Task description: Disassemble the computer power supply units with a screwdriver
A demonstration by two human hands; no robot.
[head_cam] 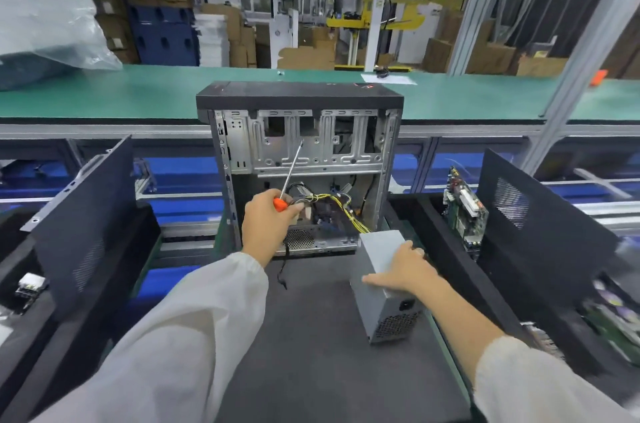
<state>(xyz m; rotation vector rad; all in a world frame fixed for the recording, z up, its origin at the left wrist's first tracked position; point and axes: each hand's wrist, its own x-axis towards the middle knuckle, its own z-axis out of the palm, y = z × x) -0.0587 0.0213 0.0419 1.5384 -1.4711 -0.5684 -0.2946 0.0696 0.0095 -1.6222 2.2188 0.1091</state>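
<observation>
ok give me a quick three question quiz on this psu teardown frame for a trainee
1. True or false: the grey power supply unit is still mounted inside the computer case.
2. Which hand grips the orange-handled screwdriver? A) left B) right C) neither
3. Fill in: yellow wires run from the unit into the open ____.

Key: 1 false, it lies on the dark mat under the right hand. 2 A, the left hand. 3 case.
</observation>
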